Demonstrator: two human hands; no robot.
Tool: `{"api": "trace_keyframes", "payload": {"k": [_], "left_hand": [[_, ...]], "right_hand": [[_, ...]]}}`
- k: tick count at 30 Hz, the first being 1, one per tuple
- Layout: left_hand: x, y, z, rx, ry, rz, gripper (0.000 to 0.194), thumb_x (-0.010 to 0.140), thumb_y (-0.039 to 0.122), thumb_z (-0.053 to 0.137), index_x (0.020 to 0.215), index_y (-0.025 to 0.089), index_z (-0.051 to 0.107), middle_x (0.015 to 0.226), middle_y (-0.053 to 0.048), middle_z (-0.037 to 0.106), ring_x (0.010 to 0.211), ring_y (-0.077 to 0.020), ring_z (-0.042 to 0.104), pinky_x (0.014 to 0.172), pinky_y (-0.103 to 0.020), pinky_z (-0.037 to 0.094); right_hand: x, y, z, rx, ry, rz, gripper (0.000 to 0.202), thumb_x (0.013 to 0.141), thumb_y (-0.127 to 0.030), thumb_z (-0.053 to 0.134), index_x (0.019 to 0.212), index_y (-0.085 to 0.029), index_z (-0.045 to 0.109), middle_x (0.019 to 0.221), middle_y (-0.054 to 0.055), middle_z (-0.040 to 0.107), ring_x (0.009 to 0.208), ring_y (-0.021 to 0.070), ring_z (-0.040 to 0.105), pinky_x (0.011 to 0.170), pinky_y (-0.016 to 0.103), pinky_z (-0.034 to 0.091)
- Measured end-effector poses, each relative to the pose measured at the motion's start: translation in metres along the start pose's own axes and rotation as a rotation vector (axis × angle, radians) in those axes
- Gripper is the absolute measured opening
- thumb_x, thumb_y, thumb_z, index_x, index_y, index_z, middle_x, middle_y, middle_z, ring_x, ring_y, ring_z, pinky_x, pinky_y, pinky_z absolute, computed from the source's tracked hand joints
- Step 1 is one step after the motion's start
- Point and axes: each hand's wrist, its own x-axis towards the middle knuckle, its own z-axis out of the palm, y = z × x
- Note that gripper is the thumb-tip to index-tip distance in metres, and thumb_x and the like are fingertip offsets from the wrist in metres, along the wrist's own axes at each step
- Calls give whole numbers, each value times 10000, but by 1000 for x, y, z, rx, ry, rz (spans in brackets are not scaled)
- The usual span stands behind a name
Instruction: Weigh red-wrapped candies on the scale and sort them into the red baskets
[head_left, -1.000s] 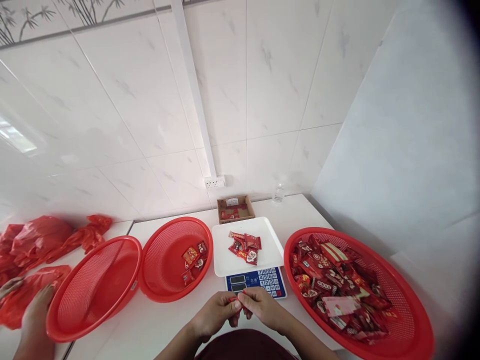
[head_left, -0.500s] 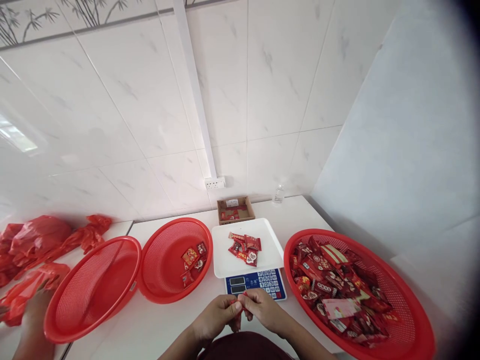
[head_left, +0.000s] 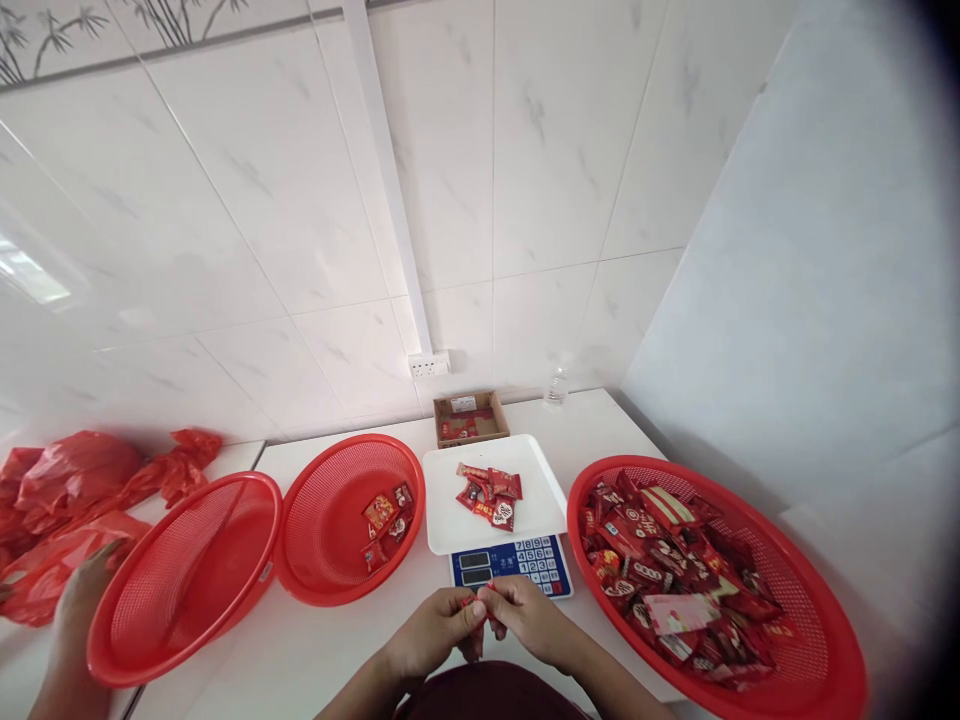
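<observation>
My left hand [head_left: 431, 632] and my right hand [head_left: 529, 620] meet close to my body, just in front of a blue digital scale [head_left: 514, 567]. The fingers of both are closed in a pinch on a small red packet [head_left: 468, 601], mostly hidden by them. On the scale's white tray [head_left: 538, 522] lies a small pile of red snack packets [head_left: 504, 484]. To the right, a large red basket [head_left: 831, 640] holds many loose red packets [head_left: 652, 570]. Several more packets [head_left: 384, 514] lie inside the middle red basket [head_left: 322, 530].
Another red basket [head_left: 202, 560] stands tilted at the left. Beyond it, a co-worker's hand [head_left: 86, 590] is at red plastic bags [head_left: 75, 480]. Against the wall are a small cardboard box [head_left: 495, 425] with red packets and a clear plastic container [head_left: 556, 387].
My hands keep nearly the same pinch and place. At the left, the co-worker's hand and the red bag beneath it have shifted slightly.
</observation>
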Motion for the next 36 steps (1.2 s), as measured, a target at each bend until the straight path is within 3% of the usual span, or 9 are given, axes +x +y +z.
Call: {"api": "trace_keyframes", "payload": {"k": [7, 13, 15, 19, 23, 26, 29, 32, 36], "left_hand": [[2, -5, -1, -78, 38, 5, 535, 718, 646, 569, 842, 127, 606, 738, -42, 589, 611, -107, 482, 625, -265, 389], [4, -11, -4, 109, 104, -10, 493, 717, 628, 578, 811, 145, 578, 701, -10, 572, 628, -111, 481, 642, -266, 381], [5, -12, -4, 132, 116, -35, 503, 725, 656, 535, 807, 160, 541, 683, 5, 553, 626, -112, 484, 640, -267, 385], [5, -17, -5, 137, 156, -68, 483, 745, 654, 496, 827, 177, 496, 692, 21, 542, 634, -111, 499, 656, -275, 402], [2, -23, -11, 133, 149, -105, 421, 768, 582, 512, 871, 174, 507, 717, 19, 556, 648, -110, 510, 670, -283, 417], [0, -26, -12, 195, 193, -94, 393, 781, 502, 532, 1004, 179, 533, 850, -18, 598, 726, -127, 539, 712, -303, 440], [2, -22, -8, 244, 198, -1, 537, 735, 388, 627, 1223, 219, 480, 1091, -69, 597, 926, -178, 558, 779, -320, 453], [6, -14, -3, 138, 166, 24, 629, 747, 331, 623, 1319, 197, 399, 984, -70, 643, 868, -180, 584, 740, -324, 469], [8, -4, -1, 0, 93, 10, 506, 771, 358, 620, 1224, 172, 491, 898, -55, 641, 759, -149, 587, 718, -322, 477]], "right_hand": [[1, 2, 2, 46, -8, 29, 531, 794, -671, 387, 580, -194, 479, 531, -7, 508, 532, 119, 477, 569, 255, 390], [3, 10, -3, -99, 13, 55, 443, 831, -583, 416, 640, -193, 501, 592, 0, 564, 588, 129, 507, 591, 251, 376], [6, 14, -12, -263, 63, 70, 419, 855, -531, 405, 631, -193, 509, 617, 17, 590, 609, 144, 520, 596, 260, 365], [14, 28, -45, -656, 316, 198, 353, 897, -428, 369, 695, -197, 545, 761, 64, 654, 703, 178, 563, 613, 267, 342], [14, 36, -74, -788, 399, 296, 325, 909, -371, 345, 729, -194, 549, 808, 80, 662, 718, 182, 571, 606, 267, 330], [11, 27, -70, -596, 296, 226, 344, 890, -414, 373, 671, -197, 526, 689, 38, 629, 654, 167, 545, 594, 262, 347], [8, 8, -46, -302, 78, 112, 356, 863, -458, 415, 658, -192, 531, 642, 10, 607, 624, 151, 538, 590, 252, 374], [5, -9, -23, -153, -20, 40, 336, 861, -424, 432, 658, -182, 550, 634, 2, 600, 612, 134, 533, 594, 245, 381], [-2, -15, -21, -151, -10, 31, 280, 836, -357, 492, 639, -175, 571, 638, -8, 592, 613, 115, 511, 588, 233, 364]]}}
